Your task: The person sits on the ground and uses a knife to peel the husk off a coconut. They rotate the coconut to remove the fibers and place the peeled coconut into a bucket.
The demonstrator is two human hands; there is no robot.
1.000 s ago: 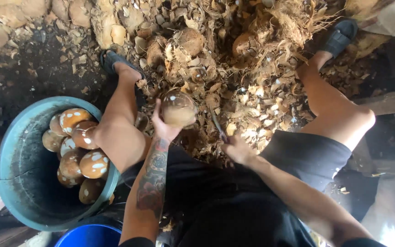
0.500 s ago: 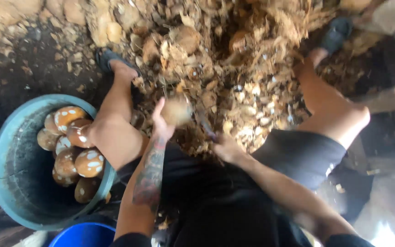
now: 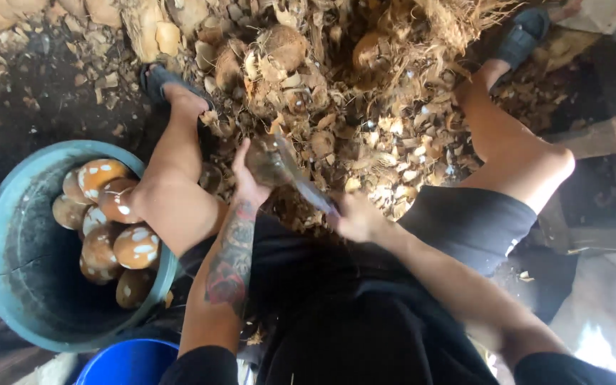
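— How far along is the peeling?
— A good batch of peeled coconuts (image 3: 108, 228) already fills the teal tub (image 3: 8, 278) at its right wall; a heap of husks (image 3: 336, 93) lies ahead.
— And the hands?
— The left hand (image 3: 247, 187) grips a coconut (image 3: 267, 160) over the heap's near edge; the right hand (image 3: 354, 217) is closed on a blade (image 3: 301, 178), blurred, seemingly touching it.

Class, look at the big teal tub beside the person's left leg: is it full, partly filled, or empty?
Partly filled. Peeled brown coconuts are heaped against one side of the teal tub, while its dark bare floor shows beside them.
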